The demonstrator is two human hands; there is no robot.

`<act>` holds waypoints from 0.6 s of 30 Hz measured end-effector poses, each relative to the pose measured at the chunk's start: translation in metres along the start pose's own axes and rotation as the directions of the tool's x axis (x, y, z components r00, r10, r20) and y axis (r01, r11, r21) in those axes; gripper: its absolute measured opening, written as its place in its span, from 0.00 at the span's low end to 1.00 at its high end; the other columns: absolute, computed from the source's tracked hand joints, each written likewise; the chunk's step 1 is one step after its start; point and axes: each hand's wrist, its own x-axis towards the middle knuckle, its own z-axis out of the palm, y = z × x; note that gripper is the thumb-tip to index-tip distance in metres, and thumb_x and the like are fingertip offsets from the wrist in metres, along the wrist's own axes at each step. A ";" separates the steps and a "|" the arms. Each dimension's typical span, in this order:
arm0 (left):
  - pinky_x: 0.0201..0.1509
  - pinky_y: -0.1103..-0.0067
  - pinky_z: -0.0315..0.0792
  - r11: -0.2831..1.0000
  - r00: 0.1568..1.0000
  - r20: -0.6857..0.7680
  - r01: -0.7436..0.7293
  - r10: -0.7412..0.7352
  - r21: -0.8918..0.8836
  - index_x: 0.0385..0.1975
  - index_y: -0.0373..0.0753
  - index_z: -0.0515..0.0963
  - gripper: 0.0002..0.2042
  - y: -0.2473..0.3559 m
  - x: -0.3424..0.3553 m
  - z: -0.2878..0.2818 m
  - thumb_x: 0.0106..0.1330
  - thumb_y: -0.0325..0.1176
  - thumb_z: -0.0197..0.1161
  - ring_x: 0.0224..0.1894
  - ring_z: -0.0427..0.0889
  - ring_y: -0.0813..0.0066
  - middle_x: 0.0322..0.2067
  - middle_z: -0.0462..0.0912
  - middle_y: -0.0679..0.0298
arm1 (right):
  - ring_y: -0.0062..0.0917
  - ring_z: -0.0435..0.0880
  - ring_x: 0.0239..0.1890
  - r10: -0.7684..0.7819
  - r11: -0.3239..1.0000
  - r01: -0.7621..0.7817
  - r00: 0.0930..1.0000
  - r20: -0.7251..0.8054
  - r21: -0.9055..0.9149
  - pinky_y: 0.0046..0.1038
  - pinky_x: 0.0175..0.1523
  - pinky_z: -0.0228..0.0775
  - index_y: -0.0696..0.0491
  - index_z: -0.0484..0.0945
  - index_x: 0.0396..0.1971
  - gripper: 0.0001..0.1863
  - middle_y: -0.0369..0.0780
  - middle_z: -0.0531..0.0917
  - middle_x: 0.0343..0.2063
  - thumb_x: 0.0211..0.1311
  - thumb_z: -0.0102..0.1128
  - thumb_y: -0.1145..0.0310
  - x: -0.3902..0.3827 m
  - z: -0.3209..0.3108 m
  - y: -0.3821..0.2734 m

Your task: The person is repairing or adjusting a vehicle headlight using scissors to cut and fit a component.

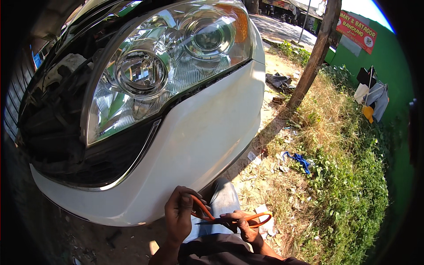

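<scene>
Low in front of me, below the car's bumper, my left hand (179, 214) and my right hand (244, 226) hold a pair of orange-handled scissors (215, 220). The handles are spread wide apart, one loop with each hand. Fingers of my left hand curl round the left loop. My right hand pinches the other side near the pivot, with its loop sticking out to the right. A dark blade points left toward my left palm; the other blade is mostly hidden by my right fingers. Just beyond stands the white bumper (203, 128), under a large clear headlight (143, 73).
Dark engine-bay parts (57, 115) show left of the headlight. My jeans-covered leg (225, 196) is bent below the bumper. To the right are dry grass (327, 128), a blue cloth scrap (300, 161), a leaning tree trunk (316, 57) and a green wall (388, 62) with a red sign.
</scene>
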 end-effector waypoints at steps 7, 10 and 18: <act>0.25 0.81 0.79 0.994 0.989 0.107 -0.098 0.102 -0.039 0.44 0.30 0.74 0.16 0.040 0.018 0.017 0.82 0.40 0.51 0.28 0.88 0.70 0.27 0.85 0.54 | 0.35 0.86 0.46 -0.153 0.984 0.135 0.976 0.156 0.120 0.35 0.52 0.76 0.58 0.79 0.54 0.23 0.48 0.85 0.44 0.58 0.74 0.74 0.042 0.011 -0.030; 0.25 0.83 0.78 0.994 0.969 0.222 -0.103 0.109 -0.037 0.46 0.30 0.74 0.15 0.053 0.023 0.020 0.82 0.39 0.51 0.28 0.87 0.73 0.29 0.86 0.54 | 0.32 0.85 0.51 0.044 0.986 -0.068 0.987 0.152 0.151 0.33 0.58 0.73 0.60 0.79 0.56 0.25 0.47 0.84 0.48 0.58 0.74 0.72 0.052 0.014 -0.073; 0.55 0.68 0.79 0.691 0.826 0.488 -0.527 0.282 0.494 0.48 0.33 0.79 0.22 0.138 0.069 0.008 0.79 0.50 0.53 0.52 0.85 0.60 0.48 0.82 0.52 | 0.26 0.90 0.35 -0.312 0.873 0.361 0.930 0.194 -0.329 0.25 0.37 0.81 0.56 0.90 0.38 0.10 0.41 0.87 0.35 0.58 0.76 0.70 0.103 -0.003 -0.122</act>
